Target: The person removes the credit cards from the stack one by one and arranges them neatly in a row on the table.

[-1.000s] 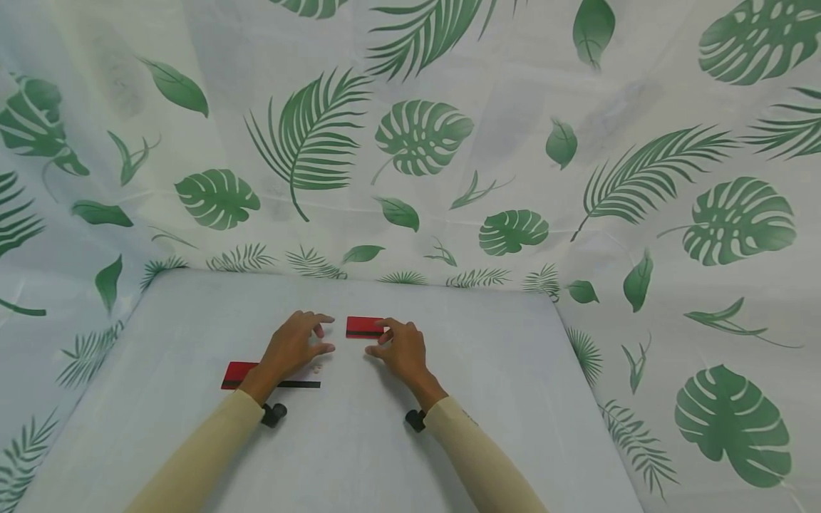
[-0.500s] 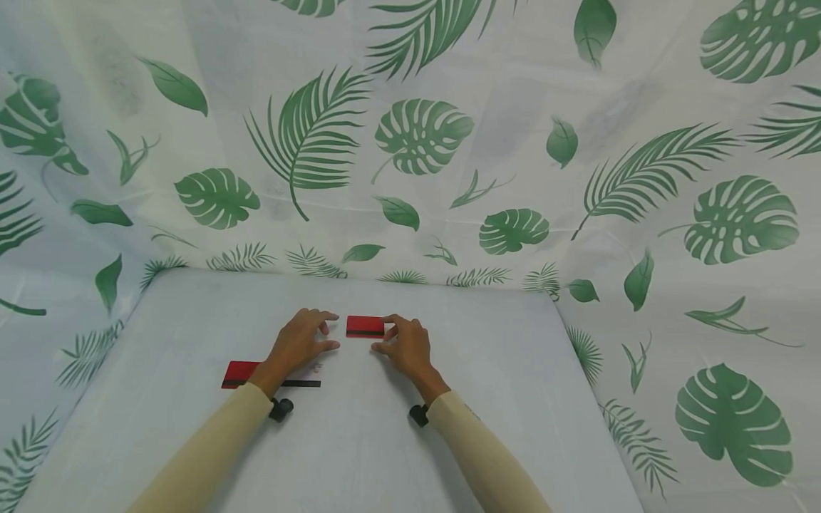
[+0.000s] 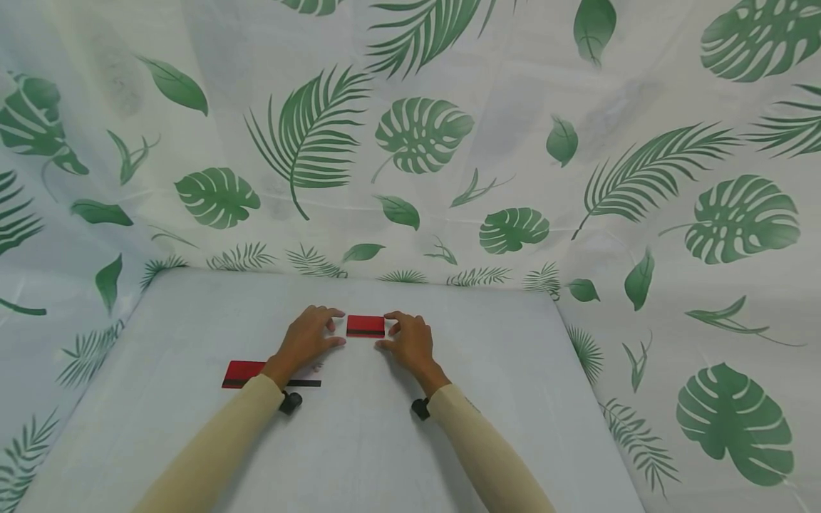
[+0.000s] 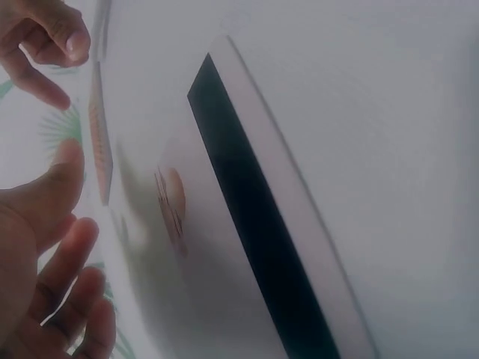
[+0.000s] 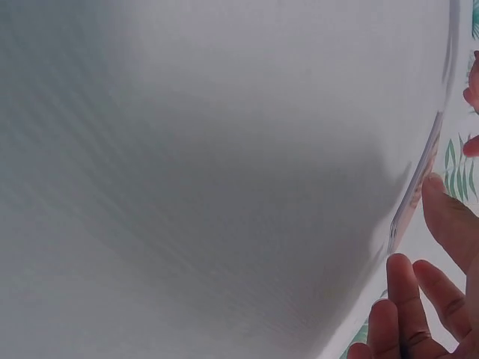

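Observation:
A red card (image 3: pixel 365 326) with a dark stripe lies flat on the table between both hands. My left hand (image 3: pixel 308 335) is at its left side, thumb and forefinger spread apart, with a small gap to the card. At its right side is my right hand (image 3: pixel 409 343), also with thumb and fingers parted; whether a fingertip touches the edge I cannot tell. Below my left wrist lies a red piece (image 3: pixel 244 372) with a dark stripe, and a whitish card (image 4: pixel 247 194) with a black stripe continues to the right. The wrist hides where these two meet.
The white table (image 3: pixel 359 442) stretches towards me and to both sides. Behind it hangs a pale curtain (image 3: pixel 436 71) with green leaf prints, which also runs down the left and right sides. Small black cameras (image 3: pixel 291 402) sit at the wrists.
My left hand has moved right and slightly away from me, closer to the red card. My right hand has shifted a little right, uncovering the card's right end. The cards have stayed put.

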Action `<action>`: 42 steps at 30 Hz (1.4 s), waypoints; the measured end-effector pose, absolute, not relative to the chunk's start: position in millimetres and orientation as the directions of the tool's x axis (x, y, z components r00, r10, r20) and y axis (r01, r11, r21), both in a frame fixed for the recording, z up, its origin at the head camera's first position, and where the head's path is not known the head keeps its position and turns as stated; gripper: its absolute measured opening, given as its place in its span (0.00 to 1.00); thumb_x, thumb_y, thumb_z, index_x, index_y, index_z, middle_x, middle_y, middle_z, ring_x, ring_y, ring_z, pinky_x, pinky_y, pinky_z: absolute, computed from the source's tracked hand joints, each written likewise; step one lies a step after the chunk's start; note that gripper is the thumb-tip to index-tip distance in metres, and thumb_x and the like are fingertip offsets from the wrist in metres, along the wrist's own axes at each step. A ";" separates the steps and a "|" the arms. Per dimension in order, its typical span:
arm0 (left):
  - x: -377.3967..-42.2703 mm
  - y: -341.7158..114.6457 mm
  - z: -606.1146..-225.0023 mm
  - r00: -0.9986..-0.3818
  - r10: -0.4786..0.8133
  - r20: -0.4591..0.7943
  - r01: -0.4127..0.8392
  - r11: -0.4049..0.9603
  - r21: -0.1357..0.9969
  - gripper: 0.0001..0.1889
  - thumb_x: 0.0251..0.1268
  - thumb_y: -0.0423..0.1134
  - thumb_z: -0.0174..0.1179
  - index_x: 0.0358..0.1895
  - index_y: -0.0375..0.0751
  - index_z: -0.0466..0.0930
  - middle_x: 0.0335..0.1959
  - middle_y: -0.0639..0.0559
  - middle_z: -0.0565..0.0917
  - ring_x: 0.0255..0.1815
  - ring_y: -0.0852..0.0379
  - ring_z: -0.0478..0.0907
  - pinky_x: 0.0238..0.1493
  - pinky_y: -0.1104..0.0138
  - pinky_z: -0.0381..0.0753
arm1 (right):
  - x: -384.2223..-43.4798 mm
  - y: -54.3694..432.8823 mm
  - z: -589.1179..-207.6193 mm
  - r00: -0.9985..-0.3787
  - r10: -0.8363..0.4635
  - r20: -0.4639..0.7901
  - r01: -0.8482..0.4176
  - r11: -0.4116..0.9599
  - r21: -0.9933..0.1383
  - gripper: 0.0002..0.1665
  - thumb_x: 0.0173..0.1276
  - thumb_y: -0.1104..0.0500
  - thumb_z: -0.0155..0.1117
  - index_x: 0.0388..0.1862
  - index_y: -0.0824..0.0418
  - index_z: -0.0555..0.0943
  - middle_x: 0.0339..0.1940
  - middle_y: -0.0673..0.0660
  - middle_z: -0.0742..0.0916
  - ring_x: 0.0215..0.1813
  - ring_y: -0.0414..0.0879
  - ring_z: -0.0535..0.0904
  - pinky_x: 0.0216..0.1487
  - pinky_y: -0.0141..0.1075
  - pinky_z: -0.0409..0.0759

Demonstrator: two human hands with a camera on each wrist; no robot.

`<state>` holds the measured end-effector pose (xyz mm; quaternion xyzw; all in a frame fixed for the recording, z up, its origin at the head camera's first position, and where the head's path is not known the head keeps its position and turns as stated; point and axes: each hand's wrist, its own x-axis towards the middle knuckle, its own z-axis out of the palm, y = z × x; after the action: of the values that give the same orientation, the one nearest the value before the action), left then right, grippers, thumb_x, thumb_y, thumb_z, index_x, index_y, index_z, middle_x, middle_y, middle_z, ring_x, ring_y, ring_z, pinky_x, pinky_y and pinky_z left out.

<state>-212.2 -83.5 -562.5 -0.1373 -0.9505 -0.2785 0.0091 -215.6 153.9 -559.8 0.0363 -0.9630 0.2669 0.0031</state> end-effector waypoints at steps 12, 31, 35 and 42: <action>-220.7 -74.7 -566.1 -0.967 0.251 0.047 0.238 0.820 0.520 0.32 0.61 0.46 0.80 0.68 0.45 0.82 0.37 0.51 0.82 0.48 0.52 0.74 0.47 0.60 0.78 | -223.4 152.7 -557.5 -0.997 -0.067 -0.029 -0.045 0.878 -0.477 0.35 0.60 0.52 0.86 0.67 0.50 0.85 0.40 0.54 0.90 0.46 0.48 0.76 0.54 0.45 0.73; -234.5 -72.0 -577.5 -0.953 0.296 0.068 0.288 0.812 0.507 0.31 0.60 0.44 0.80 0.66 0.43 0.82 0.35 0.53 0.81 0.50 0.51 0.75 0.48 0.58 0.78 | -231.5 150.2 -556.6 -0.995 -0.084 -0.054 -0.050 0.886 -0.462 0.31 0.62 0.55 0.84 0.65 0.52 0.86 0.40 0.55 0.89 0.46 0.48 0.77 0.54 0.46 0.76; -237.2 -72.4 -580.0 -0.951 0.302 0.070 0.295 0.811 0.506 0.30 0.61 0.44 0.79 0.66 0.43 0.83 0.35 0.52 0.81 0.48 0.51 0.75 0.46 0.59 0.77 | -234.0 149.9 -557.1 -0.994 -0.083 -0.064 -0.046 0.891 -0.451 0.31 0.62 0.55 0.84 0.65 0.51 0.86 0.38 0.54 0.88 0.46 0.48 0.77 0.52 0.45 0.76; -239.7 -72.7 -581.7 -0.952 0.302 0.050 0.283 0.808 0.516 0.29 0.63 0.45 0.78 0.66 0.44 0.82 0.36 0.53 0.80 0.47 0.53 0.74 0.45 0.61 0.76 | -235.2 149.5 -556.5 -0.993 -0.093 -0.068 -0.054 0.897 -0.439 0.30 0.62 0.55 0.84 0.63 0.52 0.86 0.37 0.54 0.88 0.45 0.48 0.76 0.51 0.45 0.76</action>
<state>-239.7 -72.7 -581.7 -0.1538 -0.9507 -0.2686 -0.0172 -235.2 149.5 -556.5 0.0377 -0.9729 0.2241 -0.0437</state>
